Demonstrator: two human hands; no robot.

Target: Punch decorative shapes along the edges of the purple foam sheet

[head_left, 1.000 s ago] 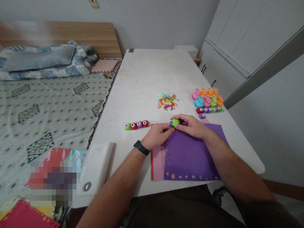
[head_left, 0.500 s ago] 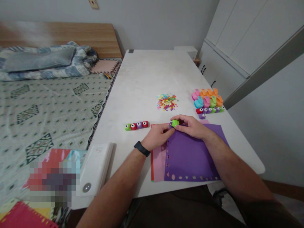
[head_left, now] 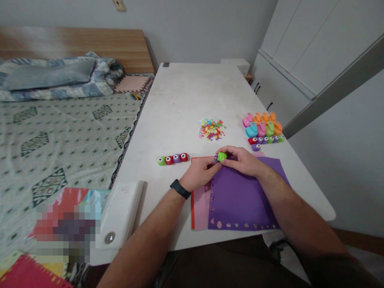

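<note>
A purple sheet of paper (head_left: pixel 246 196) lies over pink (head_left: pixel 201 212) and red sheets near the table's front edge. Small shaped holes run along its left and bottom edges. At its upper left corner, a green craft punch (head_left: pixel 222 157) sits on the edge, and my right hand (head_left: pixel 240 160) is closed around it with thumb and fingers. My left hand (head_left: pixel 201 172), with a black band at the wrist, pinches the purple sheet's left edge just beside the punch. Part of the punch and the sheet's corner are hidden by my fingers.
A row of small punches (head_left: pixel 173 159) stands left of the sheets. Beyond them lies a pile of colourful paper cutouts (head_left: pixel 211 129). More punches (head_left: pixel 264 128) are grouped at the right edge. A white box-shaped device (head_left: pixel 121 216) lies at the front left, beside the bed (head_left: pixel 75 140).
Almost nothing differs. Both hands stay at the purple sheet's upper left corner with the green punch, and the whole view has shifted very slightly.
</note>
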